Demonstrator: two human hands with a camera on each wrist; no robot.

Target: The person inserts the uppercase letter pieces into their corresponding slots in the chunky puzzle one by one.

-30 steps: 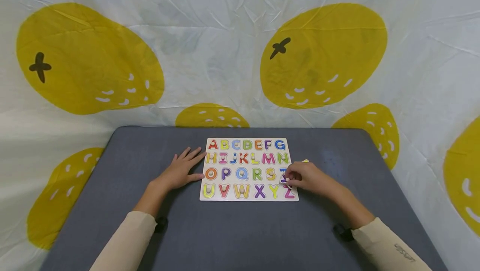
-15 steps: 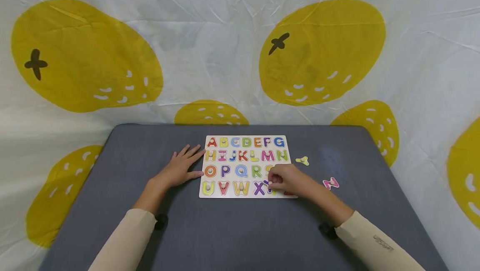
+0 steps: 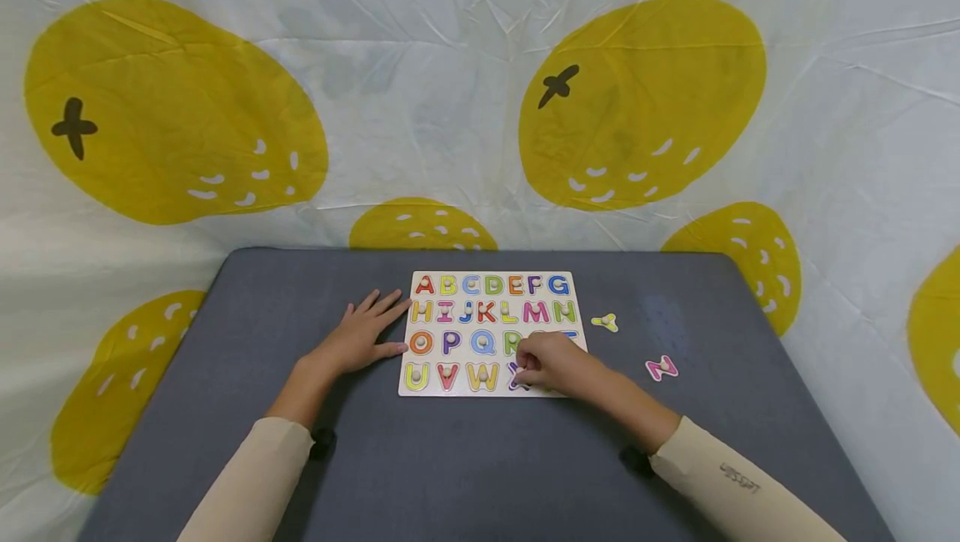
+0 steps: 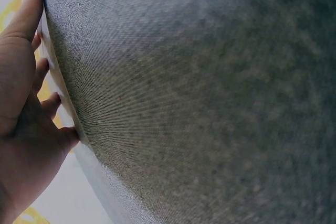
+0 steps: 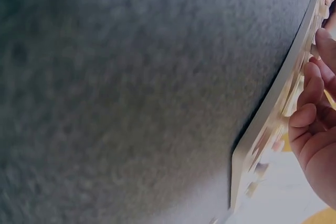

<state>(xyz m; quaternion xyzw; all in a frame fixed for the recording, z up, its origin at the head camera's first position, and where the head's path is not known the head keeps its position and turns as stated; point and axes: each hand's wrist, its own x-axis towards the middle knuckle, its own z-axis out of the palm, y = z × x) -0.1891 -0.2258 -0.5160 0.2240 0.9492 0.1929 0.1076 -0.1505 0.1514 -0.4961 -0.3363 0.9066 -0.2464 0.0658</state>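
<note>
A white wooden alphabet peg puzzle board point(image 3: 465, 358) lies on the table, most of its letters fitted with small knobs. My right hand point(image 3: 558, 361) pinches the purple letter X puzzle piece point(image 3: 514, 376) over the X spot in the bottom row, its fingers covering most of that letter. The hand and forearm also hide the slots to the right. In the right wrist view, thumb and fingers meet at a pale knob point(image 5: 314, 51) on the board. My left hand point(image 3: 358, 338) rests flat with fingers spread, its thumb and index fingertips at the board's left edge.
On the table right of the board lie a yellow letter Y piece point(image 3: 606, 323) and a pink letter Z piece point(image 3: 662, 368). The grey table point(image 3: 465, 467) ends at the back against a white curtain point(image 3: 420, 108) with yellow fruit prints.
My right hand has moved left with the purple X piece, from the board's right edge to the X spot. The Y and Z pieces have come into full view. My left hand stays put.
</note>
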